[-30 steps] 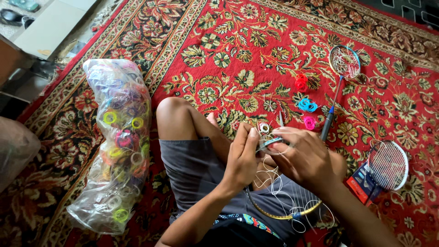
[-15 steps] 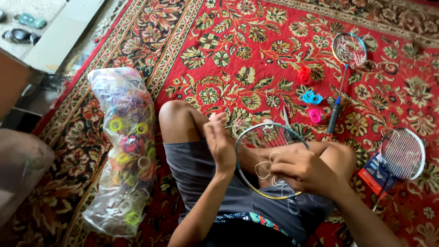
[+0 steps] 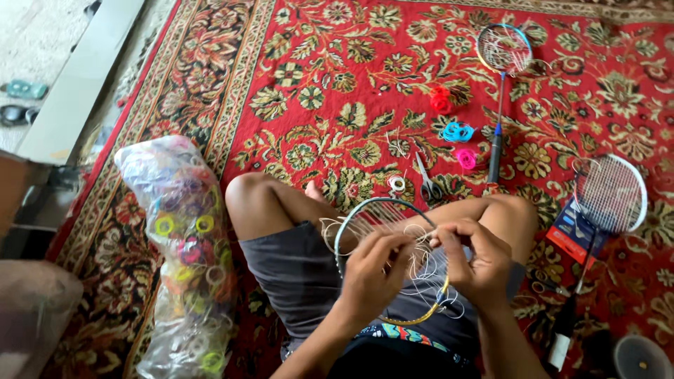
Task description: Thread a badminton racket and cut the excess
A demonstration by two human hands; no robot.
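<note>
I sit cross-legged on a red patterned carpet [image 3: 337,84] with a badminton racket head [image 3: 379,210] lying across my lap. Its frame is blue at the top and yellow at the bottom, partly strung, with loose white string [image 3: 425,270] looping over it. My left hand [image 3: 368,274] pinches the string over the frame's middle. My right hand [image 3: 474,260] holds the frame's right side and the string there. Both hands meet over the racket head.
A clear plastic bag [image 3: 186,253] full of coloured string coils lies at my left. Ahead lie scissors [image 3: 427,179], a small white roll [image 3: 397,184], red [image 3: 441,100], blue [image 3: 458,131] and pink [image 3: 466,158] string coils and a racket [image 3: 500,77]. Another racket [image 3: 609,193] lies at right.
The racket head has settled lower on my lap. My left hand has come down from the frame's left edge to its middle, close to my right hand.
</note>
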